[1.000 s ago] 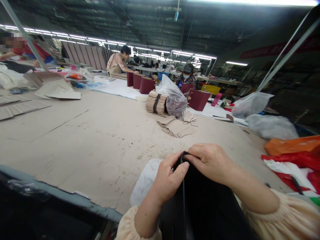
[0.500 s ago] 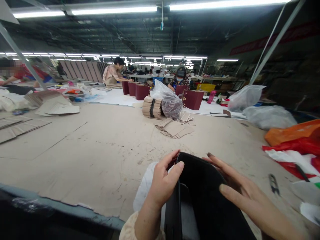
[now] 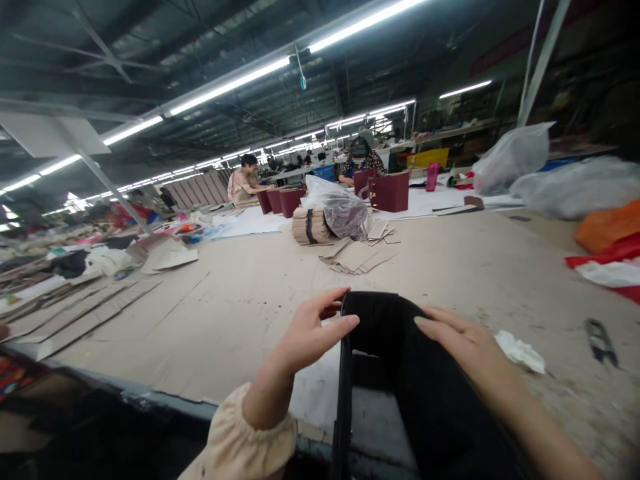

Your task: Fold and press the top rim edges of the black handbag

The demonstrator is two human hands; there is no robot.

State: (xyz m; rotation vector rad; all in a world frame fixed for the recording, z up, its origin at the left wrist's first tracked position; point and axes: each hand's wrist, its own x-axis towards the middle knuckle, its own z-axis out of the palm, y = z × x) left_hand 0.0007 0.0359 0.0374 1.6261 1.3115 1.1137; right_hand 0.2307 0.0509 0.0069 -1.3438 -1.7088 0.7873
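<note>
A black open-topped bag (image 3: 400, 373) stands at the near edge of the cardboard-covered table (image 3: 240, 300), its mouth facing me. My left hand (image 3: 310, 333) pinches the bag's far left corner, thumb inside the rim and fingers outside. My right hand (image 3: 463, 343) lies flat with fingers stretched along the bag's right wall. A white cloth (image 3: 315, 393) lies under the bag on the left.
A small pair of snips (image 3: 600, 340) and a crumpled white scrap (image 3: 520, 350) lie to the right. Further off are stacked card pieces (image 3: 355, 257), a tied card bundle (image 3: 310, 227), a plastic sack (image 3: 340, 210) and dark red bags (image 3: 390, 192). Other people work at the back.
My right hand let go of the bag's top corner and slid down along its right wall. The bag's mouth opened wider. My view tilted and swung left.
</note>
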